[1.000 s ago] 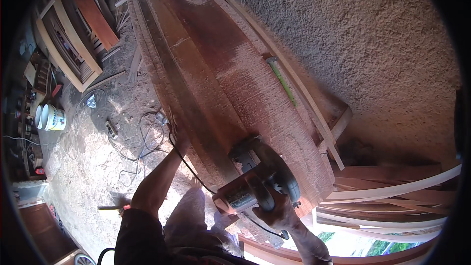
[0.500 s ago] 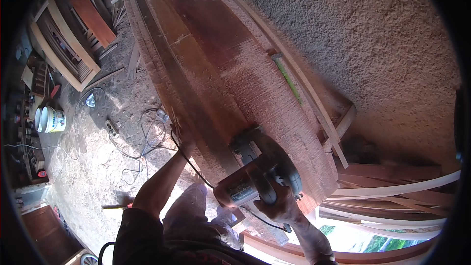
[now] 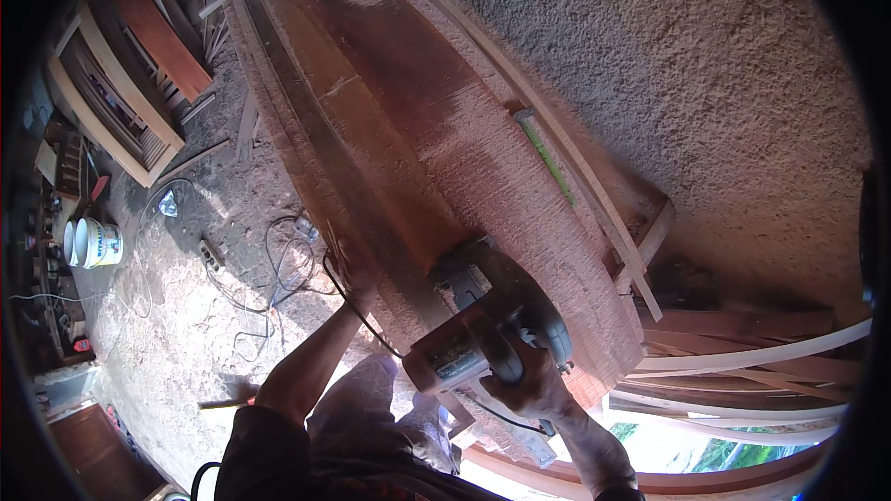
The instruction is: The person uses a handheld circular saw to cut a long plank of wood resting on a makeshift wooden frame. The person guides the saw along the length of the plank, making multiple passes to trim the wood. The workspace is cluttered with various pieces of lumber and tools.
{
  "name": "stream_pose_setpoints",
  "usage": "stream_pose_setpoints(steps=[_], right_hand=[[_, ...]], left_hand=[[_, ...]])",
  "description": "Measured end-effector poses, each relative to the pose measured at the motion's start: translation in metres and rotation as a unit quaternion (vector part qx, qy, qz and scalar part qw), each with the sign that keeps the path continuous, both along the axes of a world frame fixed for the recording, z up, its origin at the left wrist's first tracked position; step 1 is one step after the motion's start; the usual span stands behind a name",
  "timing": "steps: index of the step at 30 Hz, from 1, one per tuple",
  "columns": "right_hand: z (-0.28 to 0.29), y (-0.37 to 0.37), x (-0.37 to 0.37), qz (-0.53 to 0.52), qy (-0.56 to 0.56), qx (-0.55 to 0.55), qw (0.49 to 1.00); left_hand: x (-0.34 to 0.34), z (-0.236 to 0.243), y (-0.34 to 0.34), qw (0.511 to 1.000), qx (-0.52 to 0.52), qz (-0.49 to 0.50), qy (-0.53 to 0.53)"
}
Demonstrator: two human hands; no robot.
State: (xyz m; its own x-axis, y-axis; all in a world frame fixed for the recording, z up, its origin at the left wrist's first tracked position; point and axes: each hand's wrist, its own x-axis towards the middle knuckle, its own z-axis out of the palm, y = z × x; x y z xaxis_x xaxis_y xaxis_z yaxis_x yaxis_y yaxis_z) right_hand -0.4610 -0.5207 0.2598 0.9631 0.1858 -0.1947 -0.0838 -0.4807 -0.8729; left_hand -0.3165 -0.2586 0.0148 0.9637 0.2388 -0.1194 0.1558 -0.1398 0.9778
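The right hand [image 3: 534,390] is clamped around the rear handle of a dark circular saw [image 3: 487,329], which sits on the near end of a long reddish plank [image 3: 408,121] dusted with sawdust. Just to its left, the left hand [image 3: 355,280] presses flat with fingers spread against the plank's edge, the saw's black cord [image 3: 357,311] running beside the wrist. Farther off on the dusty ground lie tangled cables [image 3: 278,269], a white bucket [image 3: 96,243] and a wooden frame [image 3: 116,97].
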Motion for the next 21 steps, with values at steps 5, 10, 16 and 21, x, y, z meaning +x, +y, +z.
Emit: stream_pose_setpoints(steps=[5, 10, 16, 21], right_hand=[[0.0, 0.005, 0.011, -0.003, -0.023, -0.006, 1.0], [0.005, 0.014, 0.025, -0.008, -0.001, -0.001, 1.0], [0.002, 0.018, 0.036, 0.009, -0.01, -0.008, 1.0], [0.0, 0.023, 0.047, 0.015, -0.047, -0.005, 0.999]], left_hand=[[0.0, 0.003, -0.002, 1.0, 0.006, -0.007, -0.001], [-0.004, 0.005, -0.005, 1.0, 0.008, -0.008, 0.003], [-0.004, 0.006, -0.009, 1.0, 0.01, -0.009, 0.001], [-0.004, 0.008, -0.01, 1.0, 0.01, -0.009, 0.003]])
